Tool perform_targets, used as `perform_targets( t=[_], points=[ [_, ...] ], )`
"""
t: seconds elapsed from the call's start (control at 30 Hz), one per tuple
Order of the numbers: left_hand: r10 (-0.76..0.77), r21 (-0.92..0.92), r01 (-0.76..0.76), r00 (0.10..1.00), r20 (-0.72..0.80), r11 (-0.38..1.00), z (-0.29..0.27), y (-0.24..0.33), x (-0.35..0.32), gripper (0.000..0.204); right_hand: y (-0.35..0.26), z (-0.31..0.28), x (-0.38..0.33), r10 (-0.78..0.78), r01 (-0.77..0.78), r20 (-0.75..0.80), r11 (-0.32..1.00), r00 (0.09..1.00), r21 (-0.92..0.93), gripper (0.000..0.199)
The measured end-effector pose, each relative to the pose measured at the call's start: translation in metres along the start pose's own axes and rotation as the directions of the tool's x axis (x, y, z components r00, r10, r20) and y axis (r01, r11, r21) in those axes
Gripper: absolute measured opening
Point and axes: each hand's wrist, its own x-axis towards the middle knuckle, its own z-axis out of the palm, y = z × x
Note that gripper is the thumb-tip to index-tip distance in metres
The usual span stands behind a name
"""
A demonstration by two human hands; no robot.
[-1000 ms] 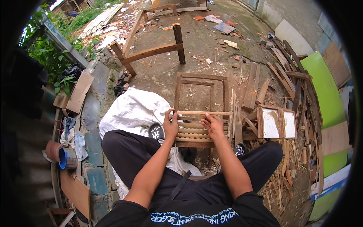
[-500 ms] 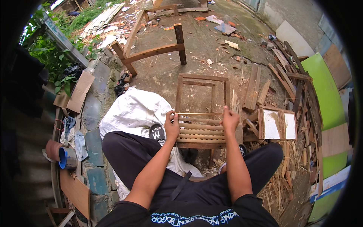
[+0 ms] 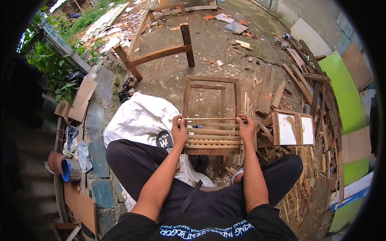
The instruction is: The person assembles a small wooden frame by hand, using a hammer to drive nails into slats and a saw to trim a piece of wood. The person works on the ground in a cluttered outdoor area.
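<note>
Between my knees stands a brown wooden frame [image 3: 237, 94], its near part crossed by several pale bamboo slats [image 3: 212, 137]. A thin bamboo strip [image 3: 211, 119] spans the frame just beyond those slats. My left hand [image 3: 179, 131] pinches its left end at the frame's left side. At the other end, the thumb and fingers of my right hand [image 3: 246, 128] are closed on the strip by the right side. Whether the strip touches the frame is hidden under my fingers. The frame's far part has an open gap with the ground showing through.
A white sack [image 3: 138, 118] lies left of the frame. Farther off stands a wooden chair-like frame [image 3: 161, 56]. To the right are loose planks [image 3: 265, 90], a small white-panelled wooden frame [image 3: 287, 128] and bamboo scraps [image 3: 295, 188]. A block wall [image 3: 100, 160] runs along the left.
My right hand has shifted its grip, its fingers now spread further over the strip's end. The strip still lies across the frame. The whole view has shifted slightly.
</note>
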Motion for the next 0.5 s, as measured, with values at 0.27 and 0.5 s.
perform_targets(
  t=[0.27, 0.5],
  points=[
    [-0.020, -0.030, 0.020, 1.000, 0.018, 0.999, -0.001, -0.004, -0.001, 0.020, -0.003, -0.015, -0.004, -0.060, 0.072, 0.137, 0.994, 0.989, -0.081, 0.012],
    [-0.076, -0.059, 0.076, 0.997, 0.005, 0.995, -0.003, 0.001, -0.002, 0.020, -0.019, -0.023, -0.004, -0.091, 0.095, 0.104, 0.995, 0.990, -0.035, 0.011]
  ],
)
